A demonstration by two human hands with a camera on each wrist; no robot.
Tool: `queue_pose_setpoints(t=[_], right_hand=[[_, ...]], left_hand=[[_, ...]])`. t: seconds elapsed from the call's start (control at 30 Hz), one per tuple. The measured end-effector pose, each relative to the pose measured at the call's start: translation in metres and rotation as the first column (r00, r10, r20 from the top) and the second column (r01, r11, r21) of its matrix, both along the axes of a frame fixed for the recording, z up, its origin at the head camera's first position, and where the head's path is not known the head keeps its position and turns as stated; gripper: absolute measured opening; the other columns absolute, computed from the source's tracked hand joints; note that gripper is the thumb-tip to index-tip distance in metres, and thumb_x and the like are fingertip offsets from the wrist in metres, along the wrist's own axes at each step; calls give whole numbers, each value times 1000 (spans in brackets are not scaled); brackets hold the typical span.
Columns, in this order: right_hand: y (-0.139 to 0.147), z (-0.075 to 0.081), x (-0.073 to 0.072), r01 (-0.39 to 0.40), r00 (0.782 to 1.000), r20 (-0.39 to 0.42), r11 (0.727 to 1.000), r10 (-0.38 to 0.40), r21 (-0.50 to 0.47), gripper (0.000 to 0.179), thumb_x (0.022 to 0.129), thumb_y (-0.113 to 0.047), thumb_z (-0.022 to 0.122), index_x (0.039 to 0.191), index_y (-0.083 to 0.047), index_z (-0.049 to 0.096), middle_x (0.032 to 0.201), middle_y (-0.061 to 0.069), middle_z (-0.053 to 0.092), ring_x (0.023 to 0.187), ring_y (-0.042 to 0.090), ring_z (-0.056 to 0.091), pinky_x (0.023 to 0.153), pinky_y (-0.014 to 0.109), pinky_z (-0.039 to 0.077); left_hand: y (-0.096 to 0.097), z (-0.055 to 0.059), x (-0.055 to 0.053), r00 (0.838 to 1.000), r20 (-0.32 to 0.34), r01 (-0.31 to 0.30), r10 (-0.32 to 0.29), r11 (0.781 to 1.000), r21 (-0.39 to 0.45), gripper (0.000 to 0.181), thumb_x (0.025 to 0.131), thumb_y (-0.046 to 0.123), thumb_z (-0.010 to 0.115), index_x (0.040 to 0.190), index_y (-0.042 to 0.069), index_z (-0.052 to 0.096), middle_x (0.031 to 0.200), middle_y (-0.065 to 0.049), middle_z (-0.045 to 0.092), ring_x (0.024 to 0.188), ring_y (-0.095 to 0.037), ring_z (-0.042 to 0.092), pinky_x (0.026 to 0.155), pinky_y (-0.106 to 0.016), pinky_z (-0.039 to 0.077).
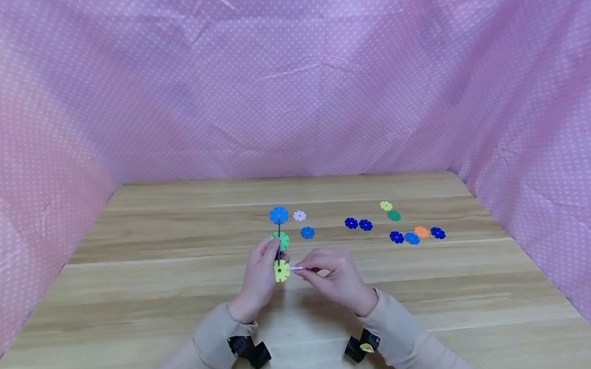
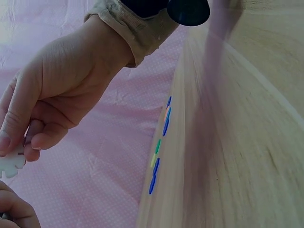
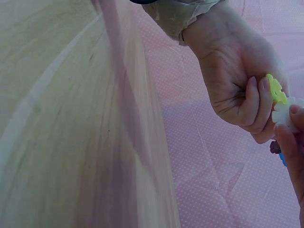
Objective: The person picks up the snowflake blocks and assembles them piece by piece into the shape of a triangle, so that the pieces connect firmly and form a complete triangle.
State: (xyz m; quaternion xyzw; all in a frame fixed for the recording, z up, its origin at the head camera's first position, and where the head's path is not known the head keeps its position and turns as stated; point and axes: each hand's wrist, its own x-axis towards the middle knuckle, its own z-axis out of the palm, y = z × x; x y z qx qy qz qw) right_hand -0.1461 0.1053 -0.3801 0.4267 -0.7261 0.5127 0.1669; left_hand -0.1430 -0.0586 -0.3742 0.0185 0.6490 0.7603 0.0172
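My left hand point(image 1: 259, 273) grips a chain of notched plastic snowflake discs in the head view. A blue disc point(image 1: 274, 216) tops it, a green disc point(image 1: 284, 241) sits by the thumb, and a yellow disc point(image 1: 283, 276) is at the near end. Dark discs seen edge-on point(image 1: 279, 229) link these. My right hand point(image 1: 335, 275) pinches a white disc point(image 3: 282, 115) between thumb and fingers. Turned edge-on in the head view, that disc meets the right rim of the yellow one. The right wrist view shows the white and yellow discs overlapping at their edges.
Loose discs lie on the wooden table point(image 1: 180, 232): a pale disc point(image 1: 299, 216) and a blue one point(image 1: 307, 233) beyond my hands. Farther right are several dark blue discs point(image 1: 351, 223), an orange one point(image 1: 421, 232), a small yellow one point(image 1: 386, 206) and a dark green one point(image 1: 394, 216). Pink dotted cloth point(image 1: 292, 97) surrounds the table.
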Motion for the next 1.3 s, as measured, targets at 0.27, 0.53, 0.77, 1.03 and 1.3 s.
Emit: queue_pose_setpoints(t=[0.27, 0.53, 0.77, 1.03, 1.3], right_hand=[[-2, -8, 1, -17, 1000, -17, 998, 16, -66, 12, 73, 15, 71, 81, 6, 70, 69, 12, 66, 60, 16, 63, 58, 19, 55], [-7, -15, 2, -22, 1000, -20, 998, 21, -51, 12, 74, 15, 70, 79, 4, 70, 69, 10, 66, 59, 14, 63, 58, 17, 54], [-9, -18, 2, -23, 999, -40, 999, 22, -26, 13, 74, 15, 70, 79, 3, 70, 68, 9, 65, 58, 12, 62, 57, 14, 53], [-7, -14, 0, -44, 999, -28, 998, 46, 53, 14, 75, 12, 70, 82, 0, 70, 72, 7, 67, 63, 11, 62, 60, 14, 53], [6, -7, -3, -43, 988, 150, 989, 21, 143, 6, 83, -2, 69, 89, -4, 71, 82, 7, 70, 73, 8, 64, 65, 22, 56]], left_hand=[[4, 0, 0, 1000, -12, 18, -18, 1000, -8, 31, 103, 17, 30, 82, 3, 48, 66, 0, 43, 54, -6, 41, 48, -15, 37], [7, -6, 3, 1000, -29, -13, 10, 994, -111, 35, 102, 14, 29, 77, -3, 46, 65, -1, 42, 53, -8, 40, 48, -17, 35], [5, -8, 4, 998, -50, -53, 44, 979, -195, 38, 103, 17, 29, 78, -6, 47, 68, -3, 44, 57, -10, 41, 52, -18, 35], [2, -11, 8, 998, -52, -35, 26, 982, -188, 40, 104, 20, 28, 80, -8, 46, 66, -3, 43, 56, -11, 42, 53, -19, 37], [-3, -12, 11, 996, -91, -15, 3, 991, -134, 36, 105, 20, 26, 83, -1, 47, 69, -2, 44, 53, -7, 42, 48, -18, 39]])
